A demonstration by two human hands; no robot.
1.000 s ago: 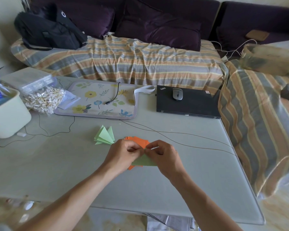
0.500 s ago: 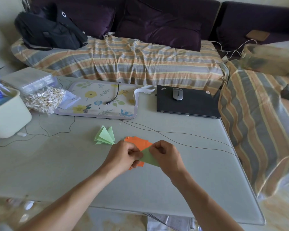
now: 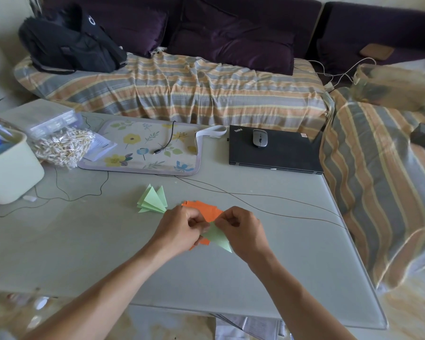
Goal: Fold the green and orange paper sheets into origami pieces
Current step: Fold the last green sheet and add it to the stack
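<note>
Between both hands' pinching fingers (image 3: 203, 225), green paper (image 3: 217, 238) points its tip lower right

Orange paper (image 3: 207, 212) partly hidden behind both hands; tub (image 3: 9, 168) cut off at left edge.

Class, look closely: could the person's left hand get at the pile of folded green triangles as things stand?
Probably yes: the folded green triangles lie on bare table just beyond the left hand, nothing between. But that hand pinches the green piece, so must let go first.
</note>
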